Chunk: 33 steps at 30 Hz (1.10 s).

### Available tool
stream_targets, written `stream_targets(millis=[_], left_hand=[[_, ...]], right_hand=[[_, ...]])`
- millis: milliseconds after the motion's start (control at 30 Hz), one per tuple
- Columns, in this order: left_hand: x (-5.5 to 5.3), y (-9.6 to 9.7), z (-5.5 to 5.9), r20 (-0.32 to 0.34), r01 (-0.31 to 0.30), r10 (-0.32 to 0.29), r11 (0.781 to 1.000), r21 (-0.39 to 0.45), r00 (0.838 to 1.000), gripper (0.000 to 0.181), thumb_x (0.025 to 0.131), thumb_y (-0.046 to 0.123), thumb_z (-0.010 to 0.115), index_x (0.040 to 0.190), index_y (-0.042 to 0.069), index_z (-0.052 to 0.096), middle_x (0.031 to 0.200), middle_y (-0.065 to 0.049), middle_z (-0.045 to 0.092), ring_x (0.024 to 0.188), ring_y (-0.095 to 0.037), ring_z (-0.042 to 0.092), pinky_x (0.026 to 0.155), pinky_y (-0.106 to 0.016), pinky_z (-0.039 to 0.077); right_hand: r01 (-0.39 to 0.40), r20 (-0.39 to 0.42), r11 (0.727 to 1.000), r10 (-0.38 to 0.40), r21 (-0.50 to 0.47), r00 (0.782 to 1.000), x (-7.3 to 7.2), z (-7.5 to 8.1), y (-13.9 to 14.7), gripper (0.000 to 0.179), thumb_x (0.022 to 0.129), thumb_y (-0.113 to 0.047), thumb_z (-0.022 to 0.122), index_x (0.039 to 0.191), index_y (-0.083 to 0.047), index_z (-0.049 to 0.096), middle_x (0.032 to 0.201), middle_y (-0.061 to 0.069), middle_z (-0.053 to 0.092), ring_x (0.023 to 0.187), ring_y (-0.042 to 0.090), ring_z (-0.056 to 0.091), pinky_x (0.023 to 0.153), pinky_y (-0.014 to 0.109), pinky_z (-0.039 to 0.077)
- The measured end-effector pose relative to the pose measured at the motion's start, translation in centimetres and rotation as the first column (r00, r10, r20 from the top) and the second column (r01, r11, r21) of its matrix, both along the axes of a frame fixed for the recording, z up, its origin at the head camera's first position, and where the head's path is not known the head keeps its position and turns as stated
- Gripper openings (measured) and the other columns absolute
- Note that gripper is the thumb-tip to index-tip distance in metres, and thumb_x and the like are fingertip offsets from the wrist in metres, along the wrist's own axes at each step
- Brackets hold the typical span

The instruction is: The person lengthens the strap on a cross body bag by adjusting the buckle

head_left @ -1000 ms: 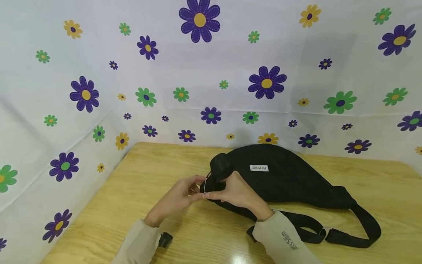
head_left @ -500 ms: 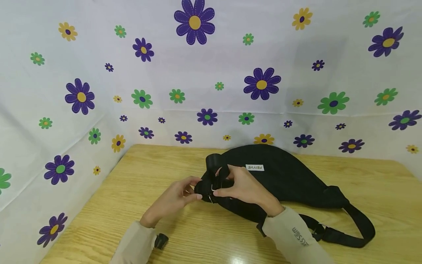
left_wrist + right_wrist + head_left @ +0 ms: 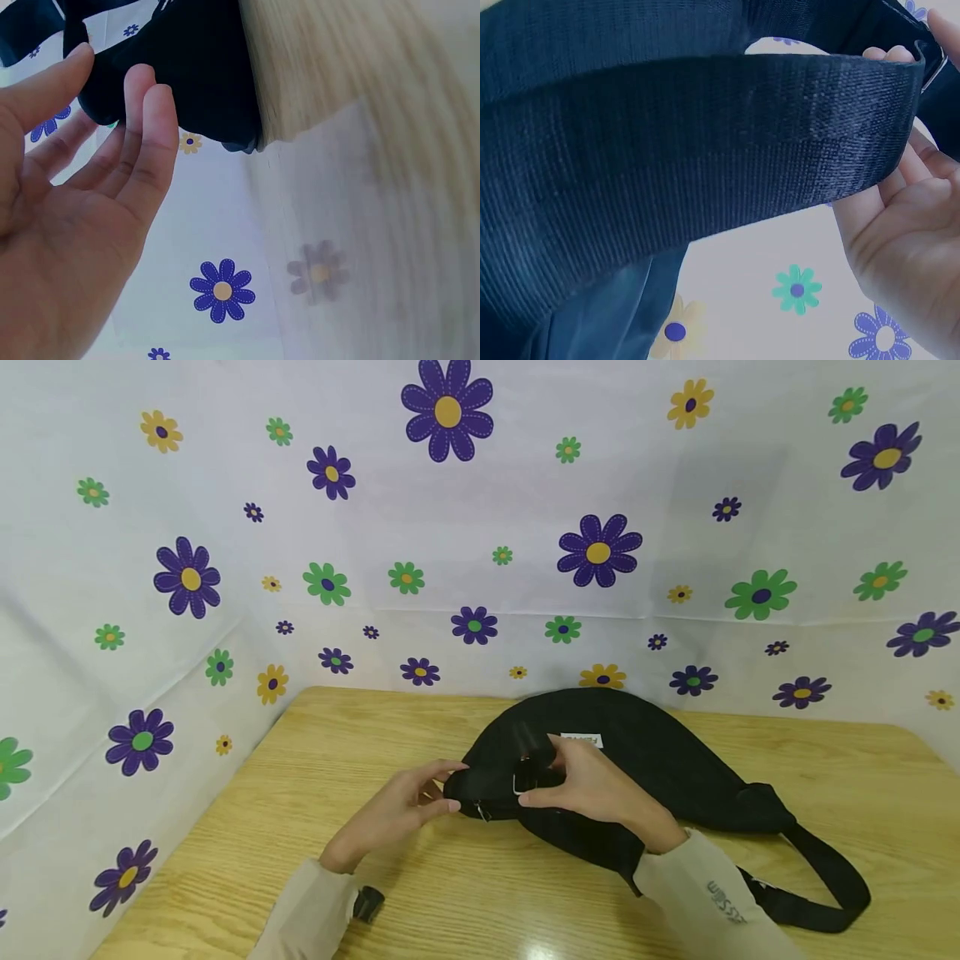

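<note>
A black sling bag (image 3: 645, 760) with a small white label (image 3: 591, 741) lies on the table. My left hand (image 3: 401, 802) holds its left end between thumb and fingers, beside a zipper pull (image 3: 482, 811). In the left wrist view, that end of the bag (image 3: 202, 67) sits at the fingertips. My right hand (image 3: 600, 789) pinches the bag's black strap at a metal buckle (image 3: 516, 783), over the front of the bag. The right wrist view shows the wide strap (image 3: 705, 135) running to the right hand's fingers.
The rest of the strap (image 3: 828, 868) loops out on the table to the right. A wooden table (image 3: 360, 722) meets a flower-printed cloth (image 3: 420, 527) at the back and left. A small black piece (image 3: 368, 904) is at the left sleeve.
My right hand has moved right, drawing the strap and buckle away from the bag's left end. The left hand stays at that end, now showing the zipper pull.
</note>
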State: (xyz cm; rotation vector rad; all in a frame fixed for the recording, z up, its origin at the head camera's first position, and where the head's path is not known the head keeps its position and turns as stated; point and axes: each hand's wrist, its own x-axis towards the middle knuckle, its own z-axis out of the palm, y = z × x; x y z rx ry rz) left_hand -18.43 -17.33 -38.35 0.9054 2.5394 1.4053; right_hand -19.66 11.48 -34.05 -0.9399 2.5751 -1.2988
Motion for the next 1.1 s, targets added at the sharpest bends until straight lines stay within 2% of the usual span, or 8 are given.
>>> stream_targets(millis=[133, 267, 433, 600, 900, 1100], left_hand=[[0.0, -0.4, 0.0, 0.016, -0.021, 0.021, 1.0, -0.015, 1.0, 0.042, 0.098, 0.003, 0.065, 0.139, -0.001, 0.055, 0.114, -0.016, 0.062, 0.087, -0.026, 0.067, 0.074, -0.028, 0.054], [0.0, -0.5, 0.0, 0.028, -0.025, 0.026, 0.999, -0.023, 0.999, 0.042, 0.099, 0.002, 0.064, 0.139, -0.001, 0.054, 0.113, -0.015, 0.06, 0.088, -0.025, 0.066, 0.075, -0.028, 0.054], [-0.1, -0.7, 0.1, 0.039, -0.026, 0.027, 0.999, -0.023, 0.999, 0.041, 0.099, 0.002, 0.064, 0.139, -0.001, 0.053, 0.114, -0.016, 0.059, 0.089, -0.024, 0.066, 0.076, -0.028, 0.054], [-0.1, -0.9, -0.1, 0.027, -0.014, 0.015, 1.0, -0.018, 1.0, 0.04, 0.099, 0.001, 0.064, 0.137, -0.002, 0.054, 0.114, -0.017, 0.06, 0.089, -0.02, 0.065, 0.075, -0.028, 0.053], [-0.2, -1.2, -0.1, -0.005, -0.008, 0.008, 0.999, -0.031, 1.0, 0.039, 0.099, 0.003, 0.064, 0.137, -0.003, 0.054, 0.116, -0.018, 0.06, 0.09, -0.02, 0.064, 0.075, -0.029, 0.053], [-0.3, -1.5, -0.1, -0.01, -0.01, 0.009, 0.999, -0.04, 1.0, 0.039, 0.1, 0.004, 0.064, 0.137, -0.003, 0.054, 0.118, -0.018, 0.06, 0.091, -0.019, 0.064, 0.078, -0.03, 0.053]], right_hand=[[0.007, -0.033, 1.0, -0.006, 0.022, 0.999, 0.0, 0.1, 0.7, 0.04, 0.085, -0.021, 0.083, 0.112, 0.0, 0.063, 0.093, 0.001, 0.071, 0.078, 0.015, 0.061, 0.068, 0.033, 0.05], [0.004, -0.02, 1.0, -0.003, 0.022, 1.0, 0.1, 0.2, 1.6, 0.039, 0.086, -0.022, 0.082, 0.112, -0.001, 0.062, 0.097, 0.003, 0.072, 0.083, 0.016, 0.064, 0.073, 0.035, 0.052], [0.005, -0.003, 0.999, -0.005, 0.034, 1.0, 0.3, 0.3, 2.5, 0.046, 0.087, -0.023, 0.081, 0.119, 0.002, 0.06, 0.1, 0.006, 0.074, 0.085, 0.016, 0.065, 0.077, 0.038, 0.053], [0.007, 0.0, 0.998, -0.007, 0.056, 1.0, 0.4, 0.1, 3.2, 0.055, 0.086, -0.023, 0.081, 0.126, 0.006, 0.058, 0.098, 0.006, 0.074, 0.084, 0.016, 0.066, 0.077, 0.041, 0.051], [-0.009, -0.011, 0.998, 0.01, 0.068, 1.0, 0.7, 0.0, 4.1, 0.051, 0.088, -0.022, 0.08, 0.123, 0.007, 0.057, 0.095, 0.003, 0.074, 0.082, 0.014, 0.064, 0.078, 0.037, 0.051], [0.017, -0.019, 0.995, -0.015, 0.094, 1.0, 0.8, 0.2, 4.6, 0.051, 0.087, -0.025, 0.081, 0.122, 0.004, 0.059, 0.091, -0.002, 0.072, 0.081, 0.013, 0.062, 0.077, 0.036, 0.05]])
